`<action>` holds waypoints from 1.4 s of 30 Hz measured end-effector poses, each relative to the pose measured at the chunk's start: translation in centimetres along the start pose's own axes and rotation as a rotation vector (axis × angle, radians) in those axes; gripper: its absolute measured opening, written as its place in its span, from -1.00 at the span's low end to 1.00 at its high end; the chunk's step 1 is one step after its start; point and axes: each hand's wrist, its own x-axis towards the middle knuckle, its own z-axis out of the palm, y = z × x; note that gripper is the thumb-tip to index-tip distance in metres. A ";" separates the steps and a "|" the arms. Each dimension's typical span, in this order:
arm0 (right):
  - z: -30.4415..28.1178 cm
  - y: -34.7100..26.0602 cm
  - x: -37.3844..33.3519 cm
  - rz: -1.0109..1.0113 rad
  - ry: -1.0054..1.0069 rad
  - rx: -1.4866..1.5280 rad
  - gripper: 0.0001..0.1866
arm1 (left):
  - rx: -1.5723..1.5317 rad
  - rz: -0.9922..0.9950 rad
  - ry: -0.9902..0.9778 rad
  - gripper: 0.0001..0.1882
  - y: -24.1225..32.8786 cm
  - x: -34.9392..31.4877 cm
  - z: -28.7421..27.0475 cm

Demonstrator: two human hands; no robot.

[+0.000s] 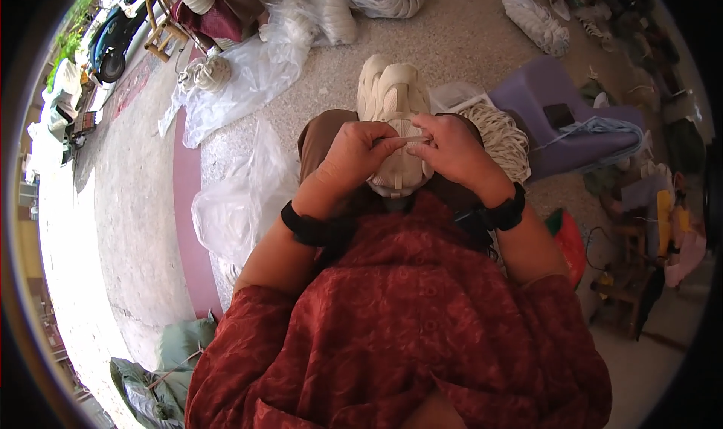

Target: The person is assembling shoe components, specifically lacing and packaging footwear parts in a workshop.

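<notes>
A cream sneaker (399, 174) rests in my lap between my knees, its heel end toward me. Beside its front part, another cream rounded shape (367, 90) shows, apparently a second shoe. Above the shoe's opening, my left hand (350, 156) pinches one end of a short pale lace (410, 140) between thumb and forefinger. From the other side, my right hand (452, 156) is closed on the same lace, thumb below and fingers above. The stretch between the two hands is drawn fairly straight. My hands hide the middle of the shoe.
Right of my knee lies a bundle of cream laces (498, 137), next to a purple plastic stool (561, 101) with blue cord on it. Clear plastic bags (245, 195) spread on the left. Several white shoes (536, 24) lie far right; a scooter (113, 48) stands far left.
</notes>
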 end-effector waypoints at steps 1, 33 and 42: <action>0.4 0.1 -0.1 -0.001 -0.001 0.001 -0.40 | 0.000 -0.001 0.000 -0.86 -0.3 0.0 0.0; 3.3 2.0 1.5 -0.224 0.247 0.103 -0.85 | -0.154 -0.036 0.111 -0.80 -2.8 -0.1 0.8; 2.2 1.8 2.5 -0.020 0.264 -0.126 -0.85 | 0.159 0.139 0.335 -0.88 -4.4 0.8 1.4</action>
